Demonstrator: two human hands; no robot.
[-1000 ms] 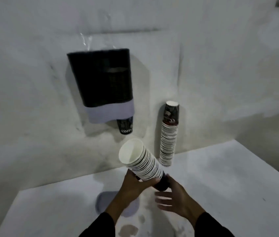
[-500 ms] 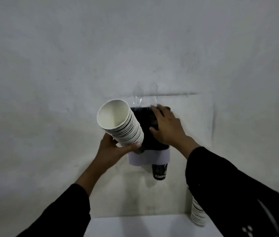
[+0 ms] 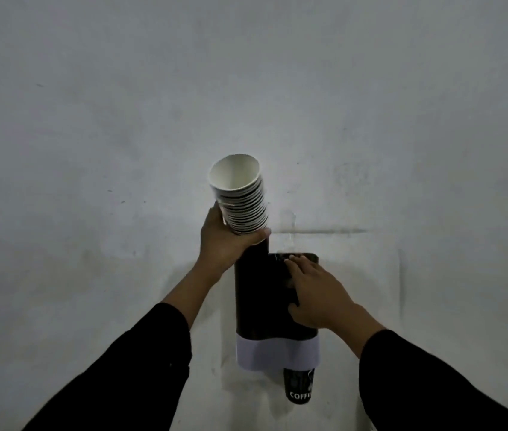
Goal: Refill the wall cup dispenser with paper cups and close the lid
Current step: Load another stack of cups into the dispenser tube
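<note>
A black wall cup dispenser (image 3: pixel 262 303) with a pale band at its base hangs on the wall. A single black cup (image 3: pixel 298 386) marked COFFEE pokes out of its bottom. My left hand (image 3: pixel 226 239) grips a stack of paper cups (image 3: pixel 243 199), white mouth facing up and toward me, its dark lower end standing at the dispenser's top left. My right hand (image 3: pixel 318 292) rests flat on the dispenser's upper right front, fingertips at the top edge. The lid cannot be made out.
A bare grey-white wall (image 3: pixel 246 88) fills the view. A strip of clear tape (image 3: pixel 290 227) sticks to the wall just above the dispenser. My dark sleeves (image 3: pixel 417 377) cover the lower corners.
My left hand has lifted the cup stack from beside the dispenser to above its top. My right hand stays on the dispenser front. The camera has tilted up, so the counter has left the view.
</note>
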